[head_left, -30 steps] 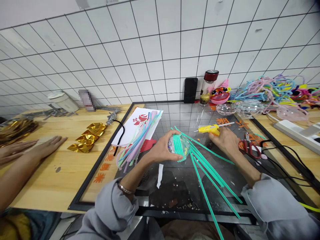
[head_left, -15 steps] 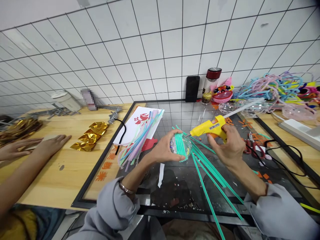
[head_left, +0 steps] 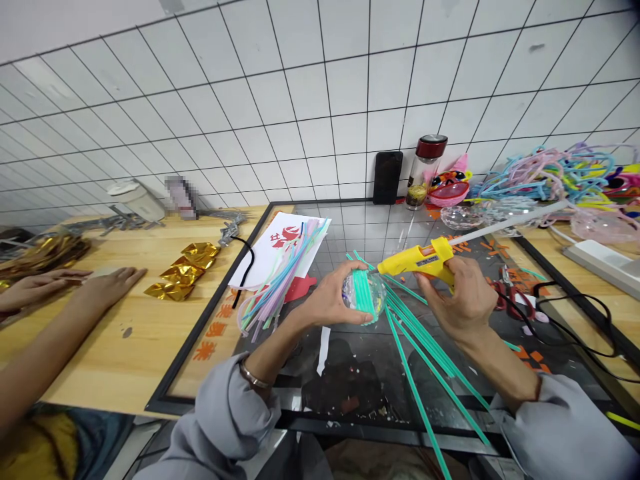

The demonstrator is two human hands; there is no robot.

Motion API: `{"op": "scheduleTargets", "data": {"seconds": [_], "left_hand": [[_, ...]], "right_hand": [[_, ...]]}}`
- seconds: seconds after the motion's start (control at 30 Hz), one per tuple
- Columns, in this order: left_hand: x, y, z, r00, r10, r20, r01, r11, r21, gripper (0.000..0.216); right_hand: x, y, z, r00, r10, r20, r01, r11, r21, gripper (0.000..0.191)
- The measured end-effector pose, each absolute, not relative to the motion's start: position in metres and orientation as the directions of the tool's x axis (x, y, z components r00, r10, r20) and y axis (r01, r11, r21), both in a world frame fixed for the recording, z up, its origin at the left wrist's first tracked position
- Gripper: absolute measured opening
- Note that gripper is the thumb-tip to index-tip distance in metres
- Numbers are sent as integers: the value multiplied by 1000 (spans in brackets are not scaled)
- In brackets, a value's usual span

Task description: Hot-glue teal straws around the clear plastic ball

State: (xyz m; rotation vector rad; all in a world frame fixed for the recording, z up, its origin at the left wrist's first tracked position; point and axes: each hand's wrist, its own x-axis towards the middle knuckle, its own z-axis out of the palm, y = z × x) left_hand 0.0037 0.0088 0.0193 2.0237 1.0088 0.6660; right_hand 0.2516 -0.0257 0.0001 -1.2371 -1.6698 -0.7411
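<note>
My left hand (head_left: pixel 334 297) grips a clear plastic ball (head_left: pixel 379 298) whose side is covered with a row of green strips (head_left: pixel 363 293). In my right hand (head_left: pixel 465 300) is a yellow glue gun (head_left: pixel 417 260), with a long white glue stick (head_left: pixel 515 221) sticking out of its back. Its nozzle points left and meets the ball's upper right edge, close to the strips; whether glue is coming out is too small to tell. Long green sticks (head_left: pixel 430 347) lie fanned out under and to the right of the ball, reaching past the table's front edge.
Pastel sticks (head_left: pixel 287 273) lie on white paper (head_left: pixel 260 250) at left. A phone (head_left: pixel 388 177) and a bottle (head_left: pixel 425 173) stand by the wall. Red scissors (head_left: pixel 515 297), a black cord (head_left: pixel 595 350) and a power strip (head_left: pixel 607 267) are right. A co-worker's hands (head_left: pixel 107 293) rest near gold foil (head_left: pixel 185 270).
The glue gun has turned slightly, its glue stick now reaching further right. My left hand still holds the ball at nearly the same spot. The whole view has shifted a little.
</note>
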Motion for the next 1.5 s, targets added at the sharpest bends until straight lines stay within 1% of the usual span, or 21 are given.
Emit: {"op": "scheduleTargets", "data": {"seconds": [0.13, 0.27, 0.37, 0.47, 0.57, 0.73, 0.8, 0.9, 1.03, 1.27, 1.37, 1.5], "left_hand": [[3, 9, 17, 562, 816, 132, 395, -406, 824, 82], [3, 9, 17, 562, 816, 135, 391, -406, 826, 81], [4, 8, 18, 553, 822, 134, 393, -400, 828, 81], [4, 7, 19, 554, 822, 131, 392, -396, 830, 80], [4, 7, 19, 559, 818, 132, 393, -402, 827, 80], [4, 7, 18, 551, 822, 144, 391, -407, 825, 82], [5, 7, 19, 551, 821, 147, 387, -408, 827, 81], [5, 7, 19, 554, 820, 141, 392, -407, 825, 80], [5, 7, 20, 557, 820, 131, 400, -404, 823, 80], [4, 5, 20, 542, 836, 88, 460, -382, 801, 85], [4, 7, 18, 547, 829, 114, 440, -401, 804, 83], [4, 8, 16, 568, 809, 153, 398, -432, 809, 79]], "right_hand": [[251, -27, 3, -146, 361, 921, 946, 324, 22, 32], [249, -28, 8, -172, 334, 927, 940, 338, 52, 34], [249, -29, 11, -184, 309, 933, 940, 332, 76, 32], [249, -31, 11, -182, 346, 921, 948, 309, 72, 28], [249, -33, 9, -193, 376, 907, 947, 315, 71, 28], [249, -33, 4, -156, 417, 895, 950, 312, 19, 29], [249, -33, 4, -155, 425, 892, 951, 310, 18, 28], [248, -32, 6, -189, 389, 902, 950, 307, 66, 29], [247, -32, 11, -235, 320, 918, 943, 304, 136, 35], [249, -28, 10, -242, 264, 934, 941, 297, 160, 40], [250, -29, 10, -221, 265, 938, 945, 296, 139, 40], [250, -30, 11, -233, 267, 935, 944, 291, 152, 39]]}}
